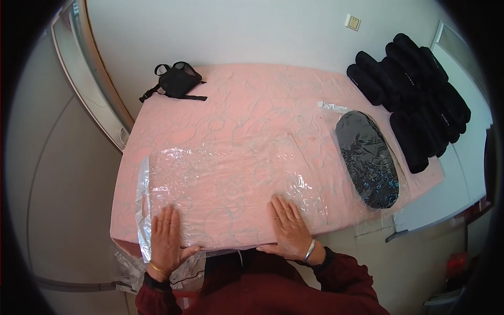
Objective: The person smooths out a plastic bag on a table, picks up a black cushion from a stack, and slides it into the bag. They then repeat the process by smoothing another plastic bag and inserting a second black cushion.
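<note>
A large clear plastic bag (pixel 231 184) lies spread flat near the front edge of the pink-covered table (pixel 252 100). Along its left side runs a white, silvery strip (pixel 142 210). My left hand (pixel 167 240) rests palm down on the bag's near left corner, fingers straight and thumb out toward the middle. Toward the bag's near right part, my right hand (pixel 290 231) also lies flat with its fingers stretched out. Neither hand holds anything. To the right is a black oval item (pixel 367 157) sealed in its own clear bag.
Several black padded pieces (pixel 409 89) are piled at the back right, beside a white surface (pixel 462 173). A black mesh item with straps and a buckle (pixel 178 81) sits at the back left. More crumpled clear plastic (pixel 186 273) hangs below the table's front edge.
</note>
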Demonstrator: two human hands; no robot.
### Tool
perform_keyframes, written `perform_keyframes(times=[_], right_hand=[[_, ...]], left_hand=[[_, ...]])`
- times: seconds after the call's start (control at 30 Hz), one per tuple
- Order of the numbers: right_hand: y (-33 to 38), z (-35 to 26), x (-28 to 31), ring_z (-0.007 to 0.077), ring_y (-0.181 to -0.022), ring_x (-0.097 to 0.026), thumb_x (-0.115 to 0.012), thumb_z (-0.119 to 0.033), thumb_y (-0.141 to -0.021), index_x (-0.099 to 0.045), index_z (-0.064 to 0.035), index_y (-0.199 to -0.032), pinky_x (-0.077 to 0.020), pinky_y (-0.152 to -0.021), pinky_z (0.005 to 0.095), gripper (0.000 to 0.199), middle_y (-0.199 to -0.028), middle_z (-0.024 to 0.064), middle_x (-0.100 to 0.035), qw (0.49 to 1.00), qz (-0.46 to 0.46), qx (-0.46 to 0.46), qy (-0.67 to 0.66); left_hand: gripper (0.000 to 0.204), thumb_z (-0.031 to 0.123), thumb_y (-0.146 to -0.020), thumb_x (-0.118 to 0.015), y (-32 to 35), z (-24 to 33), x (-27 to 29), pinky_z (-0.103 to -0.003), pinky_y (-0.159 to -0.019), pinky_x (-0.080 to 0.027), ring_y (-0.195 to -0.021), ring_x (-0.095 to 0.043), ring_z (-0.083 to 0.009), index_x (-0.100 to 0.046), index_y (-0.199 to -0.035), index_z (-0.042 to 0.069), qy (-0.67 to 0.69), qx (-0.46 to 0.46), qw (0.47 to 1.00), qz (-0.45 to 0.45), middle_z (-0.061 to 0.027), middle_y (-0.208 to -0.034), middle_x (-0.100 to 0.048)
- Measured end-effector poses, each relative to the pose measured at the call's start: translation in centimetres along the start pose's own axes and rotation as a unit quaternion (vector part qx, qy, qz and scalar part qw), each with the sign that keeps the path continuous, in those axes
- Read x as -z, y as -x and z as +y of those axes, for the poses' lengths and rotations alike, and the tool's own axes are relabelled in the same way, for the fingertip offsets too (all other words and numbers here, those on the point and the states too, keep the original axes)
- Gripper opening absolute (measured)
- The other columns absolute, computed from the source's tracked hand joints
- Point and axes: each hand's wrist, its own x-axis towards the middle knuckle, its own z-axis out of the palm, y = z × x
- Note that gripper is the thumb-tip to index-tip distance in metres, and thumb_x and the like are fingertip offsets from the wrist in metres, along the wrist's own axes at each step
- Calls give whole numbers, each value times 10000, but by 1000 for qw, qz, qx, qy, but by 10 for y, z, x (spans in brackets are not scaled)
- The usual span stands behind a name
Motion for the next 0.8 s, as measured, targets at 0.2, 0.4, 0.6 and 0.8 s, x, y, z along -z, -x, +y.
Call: perform_keyframes(times=[0.2,0.4,0.6,0.8], right_hand=[[6,14,12,415,-1436,-277,-798,-539,-684,-298,141,-1431,-198,-1177,518,1127,-1517,275,-320,999,-15,-29,26],[18,18,15,437,-1398,-322,-815,-381,-713,-494,41,-1350,-276,-1139,509,829,-1481,259,-375,999,47,7,-4],[37,16,5,452,-1372,-347,-749,-123,-773,-639,-42,-1208,-322,-1111,500,456,-1442,251,-420,982,182,42,-14],[9,-8,7,478,-1378,-326,-666,9,-770,-630,-25,-1160,-300,-1120,522,393,-1442,256,-418,981,189,-15,-34]], left_hand=[[1087,798,-814,-453,16,-34,0,-540,-1157,-194,-1412,-323,-422,-372,-1415,-105,1,81,997,13,-291,-1488,-369],[1061,760,-808,-516,44,-16,-5,-550,-1158,-182,-1421,-307,-428,-366,-1430,-87,-13,97,994,39,-286,-1490,-371],[802,421,-779,-715,59,8,14,-549,-1158,-209,-1393,-363,-396,-435,-1399,-2,-22,56,998,18,-260,-1471,-403],[489,74,-752,-684,86,-31,-1,-522,-1067,-359,-1184,-561,-358,-574,-1225,12,-107,39,985,130,-195,-1249,-596]])
